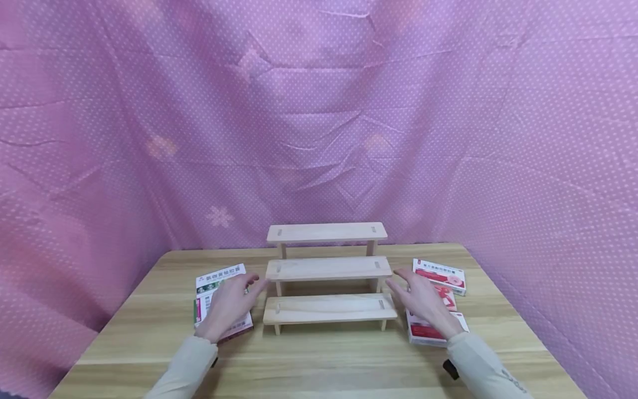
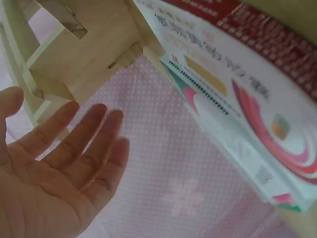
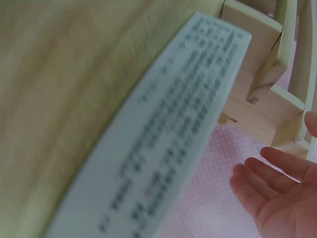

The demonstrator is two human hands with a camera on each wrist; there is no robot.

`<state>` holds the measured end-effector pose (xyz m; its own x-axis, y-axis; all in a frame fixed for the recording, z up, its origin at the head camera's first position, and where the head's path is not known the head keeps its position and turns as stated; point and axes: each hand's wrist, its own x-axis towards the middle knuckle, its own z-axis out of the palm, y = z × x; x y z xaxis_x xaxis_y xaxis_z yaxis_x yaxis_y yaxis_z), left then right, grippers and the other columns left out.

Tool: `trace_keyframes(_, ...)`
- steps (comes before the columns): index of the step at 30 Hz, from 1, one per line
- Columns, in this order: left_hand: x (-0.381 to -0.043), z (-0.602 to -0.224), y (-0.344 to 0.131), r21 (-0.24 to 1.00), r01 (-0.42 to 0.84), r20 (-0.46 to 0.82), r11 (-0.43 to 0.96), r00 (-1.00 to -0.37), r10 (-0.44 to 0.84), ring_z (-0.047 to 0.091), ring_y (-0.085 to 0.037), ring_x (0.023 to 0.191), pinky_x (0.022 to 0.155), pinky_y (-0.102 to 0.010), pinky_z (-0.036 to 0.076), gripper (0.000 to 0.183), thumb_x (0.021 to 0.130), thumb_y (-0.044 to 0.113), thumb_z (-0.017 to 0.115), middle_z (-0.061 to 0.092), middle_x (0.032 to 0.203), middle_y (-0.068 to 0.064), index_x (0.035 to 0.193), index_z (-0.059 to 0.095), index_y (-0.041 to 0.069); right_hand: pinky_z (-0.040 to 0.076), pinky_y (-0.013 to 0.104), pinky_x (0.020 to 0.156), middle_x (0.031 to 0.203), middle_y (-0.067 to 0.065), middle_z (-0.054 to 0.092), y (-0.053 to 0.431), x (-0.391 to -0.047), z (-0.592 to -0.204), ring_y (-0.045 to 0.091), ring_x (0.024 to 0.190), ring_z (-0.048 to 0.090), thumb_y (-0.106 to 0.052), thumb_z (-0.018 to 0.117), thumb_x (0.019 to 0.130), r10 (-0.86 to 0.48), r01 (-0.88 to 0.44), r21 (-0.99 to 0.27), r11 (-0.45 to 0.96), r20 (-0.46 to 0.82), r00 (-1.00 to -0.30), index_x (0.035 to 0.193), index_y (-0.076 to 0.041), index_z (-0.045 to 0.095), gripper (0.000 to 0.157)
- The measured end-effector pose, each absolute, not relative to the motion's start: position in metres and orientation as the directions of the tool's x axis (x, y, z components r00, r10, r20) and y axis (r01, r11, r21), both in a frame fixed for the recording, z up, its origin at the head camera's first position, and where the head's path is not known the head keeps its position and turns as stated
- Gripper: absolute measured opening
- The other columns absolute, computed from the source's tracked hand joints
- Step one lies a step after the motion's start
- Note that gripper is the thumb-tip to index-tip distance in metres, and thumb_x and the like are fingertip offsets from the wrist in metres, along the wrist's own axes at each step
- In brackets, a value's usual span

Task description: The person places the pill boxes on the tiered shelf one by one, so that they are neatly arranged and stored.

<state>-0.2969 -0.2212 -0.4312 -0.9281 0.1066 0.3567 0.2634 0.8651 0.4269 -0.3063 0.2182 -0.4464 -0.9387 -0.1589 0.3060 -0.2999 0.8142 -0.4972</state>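
A three-tier wooden display rack (image 1: 329, 268) stands at the middle of the table. My left hand (image 1: 230, 303) hovers over the left group of flat boxes, fingertips beside the rack's left end. Under it lie a white-and-green box (image 1: 219, 275) and other boxes partly hidden by the hand; the left wrist view shows a white box with a dark red edge (image 2: 218, 54). On the other side my right hand (image 1: 423, 299) is above several red-and-white boxes (image 1: 440, 272), its fingers near the rack's right end. Both hands have loosely extended fingers and hold nothing.
The light wood table (image 1: 329, 360) extends in front of the rack. A pink-purple dotted cloth (image 1: 319, 138) hangs behind the table and along both sides. Beside the right sleeve a small black object (image 1: 451, 369) shows at the wrist.
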Motion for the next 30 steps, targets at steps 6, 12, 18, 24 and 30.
trace_keyframes(6,-0.301,-0.43,-0.237,0.695,0.178,0.194,0.697,-0.979,0.057,0.065,-0.019,0.102,0.089,-0.04,0.055,0.04,0.097,0.045,0.057,0.071,0.108,-0.004,0.118,0.069,0.013,0.055,0.045,0.095,0.129,0.014,0.064,0.221,-0.306,-0.45,0.03,0.115,0.062,-0.045,0.06,0.095,-0.106,-0.185,-0.704,0.686,0.154,-0.982,0.132,-0.007,0.06,0.054)
trace_keyframes(12,-0.303,-0.437,-0.265,0.781,0.157,0.109,0.604,-0.987,0.115,0.064,-0.018,0.103,0.089,-0.028,0.053,0.039,0.092,0.032,0.067,0.071,0.112,-0.008,0.122,0.066,0.006,0.058,0.034,0.087,0.132,0.021,0.06,0.222,-0.304,-0.451,0.026,0.109,0.064,-0.026,0.068,0.092,-0.192,-0.105,-0.87,0.481,0.013,-0.981,0.133,0.0,0.057,0.05)
trace_keyframes(18,-0.296,-0.447,-0.296,0.806,0.245,0.122,0.539,-0.96,0.254,0.065,-0.029,0.106,0.083,-0.017,0.053,0.048,0.086,0.018,0.075,0.067,0.116,-0.021,0.126,0.06,-0.004,0.06,0.033,0.08,0.137,0.025,0.055,0.221,-0.301,-0.456,0.022,0.104,0.066,-0.021,0.073,0.087,-0.28,-0.046,-0.924,0.38,-0.068,-0.957,0.137,0.0,0.053,0.058)
trace_keyframes(24,-0.285,-0.45,-0.317,0.822,0.241,0.079,0.515,-0.945,0.316,0.06,-0.04,0.112,0.086,-0.023,0.056,0.06,0.08,0.016,0.078,0.062,0.123,-0.027,0.13,0.055,-0.008,0.058,0.033,0.08,0.135,0.021,0.056,0.219,-0.304,-0.463,0.019,0.1,0.064,-0.022,0.077,0.084,-0.251,0.051,-0.938,0.343,-0.144,-0.957,0.134,-0.007,0.059,0.055)
trace_keyframes(30,-0.273,-0.453,-0.331,0.768,0.18,0.029,0.614,-0.968,0.247,0.06,-0.032,0.111,0.09,-0.03,0.054,0.063,0.076,0.022,0.081,0.062,0.127,-0.017,0.131,0.058,0.002,0.059,0.034,0.082,0.128,0.019,0.058,0.219,-0.308,-0.466,0.019,0.099,0.064,-0.017,0.076,0.085,-0.291,0.107,-0.959,0.263,-0.185,-0.939,0.136,-0.003,0.055,0.057)
